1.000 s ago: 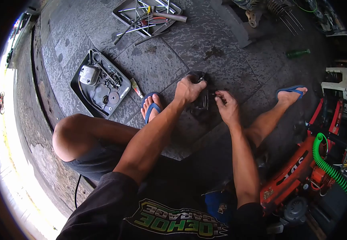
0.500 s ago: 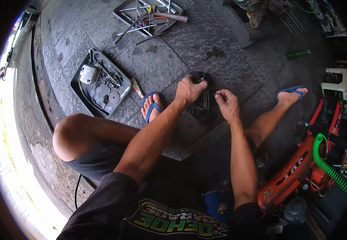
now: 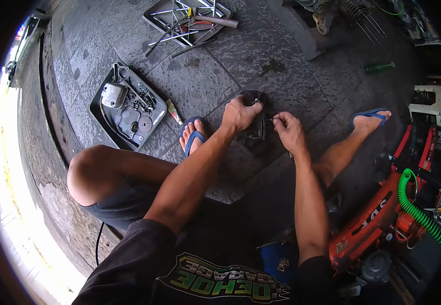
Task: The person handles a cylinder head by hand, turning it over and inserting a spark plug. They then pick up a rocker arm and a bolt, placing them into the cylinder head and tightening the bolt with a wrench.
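On the tiled floor (image 3: 208, 76), right of the tray (image 3: 153, 128)'s edge, a dark metal part (image 3: 254, 132) was gripped by the left hand (image 3: 241, 114); steadiness was needed as something tiny (image 3: 272, 119) was apparently pinched by the right (image 3: 289, 133).

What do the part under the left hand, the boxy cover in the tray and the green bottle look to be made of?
Part under the left hand: probably metal, dark with faint glints, but too shadowed to be sure.
Boxy cover: likely cast metal, dull silver-grey with soft highlights.
Green bottle: glass or plastic, smooth and glossy.
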Action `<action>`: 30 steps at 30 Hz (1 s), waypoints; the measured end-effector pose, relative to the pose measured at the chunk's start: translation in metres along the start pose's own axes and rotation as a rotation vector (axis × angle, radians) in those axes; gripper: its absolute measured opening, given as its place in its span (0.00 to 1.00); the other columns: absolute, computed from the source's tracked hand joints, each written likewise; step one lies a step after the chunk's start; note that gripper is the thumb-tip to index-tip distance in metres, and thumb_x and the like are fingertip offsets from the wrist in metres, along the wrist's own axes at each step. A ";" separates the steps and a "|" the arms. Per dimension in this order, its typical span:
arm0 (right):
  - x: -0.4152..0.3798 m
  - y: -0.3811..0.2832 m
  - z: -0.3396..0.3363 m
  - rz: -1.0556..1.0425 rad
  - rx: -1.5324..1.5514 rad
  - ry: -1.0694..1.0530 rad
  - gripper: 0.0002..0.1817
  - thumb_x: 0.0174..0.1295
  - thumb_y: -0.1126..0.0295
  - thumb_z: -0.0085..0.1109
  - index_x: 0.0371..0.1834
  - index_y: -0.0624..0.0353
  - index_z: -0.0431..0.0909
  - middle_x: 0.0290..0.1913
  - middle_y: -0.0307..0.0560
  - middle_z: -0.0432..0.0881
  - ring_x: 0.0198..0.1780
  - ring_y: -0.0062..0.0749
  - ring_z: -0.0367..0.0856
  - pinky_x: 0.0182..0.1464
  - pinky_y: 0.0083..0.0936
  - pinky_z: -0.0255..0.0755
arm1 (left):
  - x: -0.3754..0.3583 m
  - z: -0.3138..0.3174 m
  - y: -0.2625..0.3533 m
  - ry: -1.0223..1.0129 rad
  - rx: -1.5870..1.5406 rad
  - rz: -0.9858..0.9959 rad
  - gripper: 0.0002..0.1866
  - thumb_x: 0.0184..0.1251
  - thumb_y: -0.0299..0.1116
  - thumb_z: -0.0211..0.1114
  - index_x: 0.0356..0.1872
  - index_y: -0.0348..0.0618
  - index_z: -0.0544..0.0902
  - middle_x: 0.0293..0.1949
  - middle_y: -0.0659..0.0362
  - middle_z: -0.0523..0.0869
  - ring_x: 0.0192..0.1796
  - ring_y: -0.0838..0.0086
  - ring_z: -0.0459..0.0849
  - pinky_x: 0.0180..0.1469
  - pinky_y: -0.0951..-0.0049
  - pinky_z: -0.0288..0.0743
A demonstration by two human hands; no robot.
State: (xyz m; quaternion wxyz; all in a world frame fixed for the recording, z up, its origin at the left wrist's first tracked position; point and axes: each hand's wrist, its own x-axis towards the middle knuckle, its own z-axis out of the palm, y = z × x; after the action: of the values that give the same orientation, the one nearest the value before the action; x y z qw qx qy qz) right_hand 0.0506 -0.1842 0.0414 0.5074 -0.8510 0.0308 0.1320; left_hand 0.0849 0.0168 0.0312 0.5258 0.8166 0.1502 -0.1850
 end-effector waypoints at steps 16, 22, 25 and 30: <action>-0.007 0.008 0.000 0.018 -0.023 0.068 0.10 0.65 0.74 0.61 0.49 0.61 0.80 0.39 0.50 0.85 0.41 0.42 0.86 0.44 0.31 0.77 | 0.004 -0.004 -0.007 -0.059 -0.037 0.017 0.36 0.53 0.55 0.68 0.54 0.30 0.83 0.51 0.38 0.87 0.58 0.52 0.85 0.61 0.61 0.75; -0.014 -0.018 0.012 -0.253 -0.118 0.118 0.10 0.62 0.78 0.62 0.47 0.63 0.81 0.42 0.49 0.83 0.43 0.39 0.85 0.45 0.32 0.78 | 0.001 -0.006 -0.004 -0.063 0.002 0.014 0.36 0.57 0.54 0.66 0.55 0.29 0.82 0.50 0.41 0.87 0.55 0.58 0.86 0.59 0.64 0.76; -0.009 -0.014 0.013 -0.293 -0.168 0.105 0.10 0.61 0.79 0.62 0.46 0.63 0.81 0.42 0.49 0.83 0.43 0.43 0.85 0.46 0.34 0.79 | 0.001 -0.008 -0.002 -0.062 -0.004 0.017 0.36 0.57 0.55 0.66 0.56 0.29 0.82 0.50 0.42 0.87 0.56 0.58 0.85 0.60 0.64 0.76; -0.010 -0.018 0.012 -0.302 -0.164 0.092 0.08 0.61 0.79 0.61 0.44 0.64 0.80 0.41 0.51 0.83 0.44 0.47 0.85 0.47 0.36 0.78 | 0.001 -0.008 -0.004 -0.061 0.005 0.019 0.37 0.57 0.54 0.66 0.57 0.28 0.81 0.51 0.41 0.87 0.56 0.58 0.85 0.60 0.64 0.75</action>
State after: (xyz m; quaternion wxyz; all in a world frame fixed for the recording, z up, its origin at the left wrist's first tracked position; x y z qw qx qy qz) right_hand 0.0421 -0.1654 0.0541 0.4483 -0.8896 -0.0850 0.0173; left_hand 0.0857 0.0261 0.0307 0.5297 0.8133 0.1259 -0.2052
